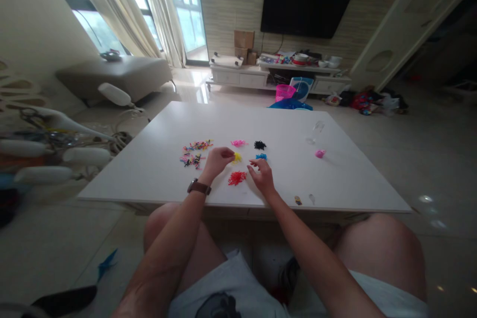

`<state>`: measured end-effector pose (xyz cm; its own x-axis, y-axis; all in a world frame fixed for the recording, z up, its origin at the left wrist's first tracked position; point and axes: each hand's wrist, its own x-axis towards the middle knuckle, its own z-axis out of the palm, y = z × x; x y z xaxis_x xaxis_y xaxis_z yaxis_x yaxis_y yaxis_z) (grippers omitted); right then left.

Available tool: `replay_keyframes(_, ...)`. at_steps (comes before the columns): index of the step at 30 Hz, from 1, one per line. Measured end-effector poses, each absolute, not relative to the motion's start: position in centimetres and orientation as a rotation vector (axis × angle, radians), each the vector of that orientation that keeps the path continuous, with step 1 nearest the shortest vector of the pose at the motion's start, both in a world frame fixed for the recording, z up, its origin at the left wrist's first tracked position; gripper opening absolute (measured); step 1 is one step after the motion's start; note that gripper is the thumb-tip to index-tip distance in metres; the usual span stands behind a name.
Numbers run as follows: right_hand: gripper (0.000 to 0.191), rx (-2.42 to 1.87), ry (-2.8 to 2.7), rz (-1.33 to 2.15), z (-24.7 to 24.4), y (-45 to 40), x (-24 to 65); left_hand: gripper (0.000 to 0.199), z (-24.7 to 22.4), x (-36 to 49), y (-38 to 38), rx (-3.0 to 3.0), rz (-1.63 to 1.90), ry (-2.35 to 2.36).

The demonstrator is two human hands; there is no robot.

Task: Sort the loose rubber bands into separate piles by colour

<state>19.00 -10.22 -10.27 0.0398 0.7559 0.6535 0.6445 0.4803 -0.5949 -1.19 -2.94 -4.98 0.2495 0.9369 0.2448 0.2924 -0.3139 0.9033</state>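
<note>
My left hand (220, 161), with a watch on its wrist, is closed beside the small yellow pile (237, 158); whatever its fingertips pinch is too small to name. My right hand (261, 175) hovers near the blue pile (261, 157), its thumb and fingers apart, nothing visible between them. Below the yellow pile lies a red pile (237, 178). Farther back are a pink pile (239, 143) and a black pile (260, 145). Two mixed-colour heaps of small pieces, one upper (198, 145) and one lower (192, 160), lie left of my left hand.
On the white table (290, 129), a pink object (320, 153) and small clear items lie to the right. A small yellow and dark piece (297, 200) is near the front edge. Beyond the table stands a pink basket (285, 92).
</note>
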Motion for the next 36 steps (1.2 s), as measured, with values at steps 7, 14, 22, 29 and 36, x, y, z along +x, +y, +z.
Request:
replay_keyframes(7, 0.009, -1.279, -1.651, 0.149, -10.2, -10.6, 18.9, 0.012, -6.4, -2.3, -1.3, 1.871, 1.099, 1.322)
replay_keyframes(14, 0.011, -1.307, -1.628, 0.187, -9.9, -11.1, 18.9, 0.018, -6.7, -1.0, -1.4, 1.981, 1.049, 1.356)
replay_keyframes(22, 0.015, -1.350, -1.605, 0.239, -9.9, -11.4, 18.9, 0.019, -6.4, -0.1, -1.1, 1.981, 0.914, 1.495)
replay_keyframes(29, 0.015, -1.352, -1.593, 0.258, -10.0, -11.3, 18.9, 0.019, -6.6, -0.2, -0.8, 2.007, 0.917, 1.465)
replay_keyframes(36, 0.014, -1.347, -1.595, 0.265, -10.1, -11.3, 18.9, 0.022, -6.5, -1.8, -0.4, 1.968, 0.948, 1.574)
